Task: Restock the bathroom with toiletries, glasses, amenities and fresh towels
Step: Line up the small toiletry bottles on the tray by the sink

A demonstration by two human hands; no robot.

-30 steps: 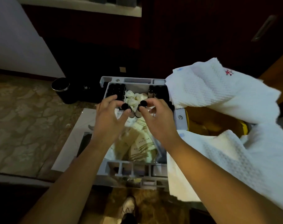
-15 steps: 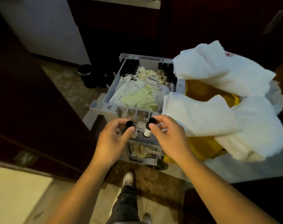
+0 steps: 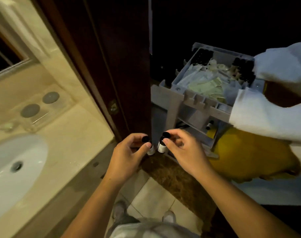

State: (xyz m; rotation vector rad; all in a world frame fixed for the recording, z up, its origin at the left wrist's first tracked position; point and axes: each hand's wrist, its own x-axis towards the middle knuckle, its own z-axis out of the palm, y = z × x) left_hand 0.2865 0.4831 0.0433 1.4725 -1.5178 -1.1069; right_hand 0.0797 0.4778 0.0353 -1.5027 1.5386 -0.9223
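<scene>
My left hand point(image 3: 129, 152) pinches a small toiletry bottle point(image 3: 150, 149) with a black cap by its top. Close beside it, my right hand point(image 3: 185, 150) pinches a second small black-capped bottle point(image 3: 162, 146) with a white label. Both bottles hang upright in front of me, by the dark door frame. Behind them stands the grey housekeeping cart point(image 3: 196, 100); its top tray holds several more black-capped bottles point(image 3: 243, 67) and pale amenity packets point(image 3: 208, 85). White towels point(image 3: 266, 115) drape over the cart's right side.
A beige vanity counter point(image 3: 74, 134) with a white sink basin point(image 3: 12, 169) lies at the left. A clear tray point(image 3: 41, 107) with two grey discs sits at its back. The dark door frame point(image 3: 115, 66) stands between counter and cart. A yellow bag point(image 3: 249, 157) hangs on the cart.
I have turned left, away from the cart, with a bottle in each hand. The bathroom counter and sink have come into view; the cart has shifted to the right.
</scene>
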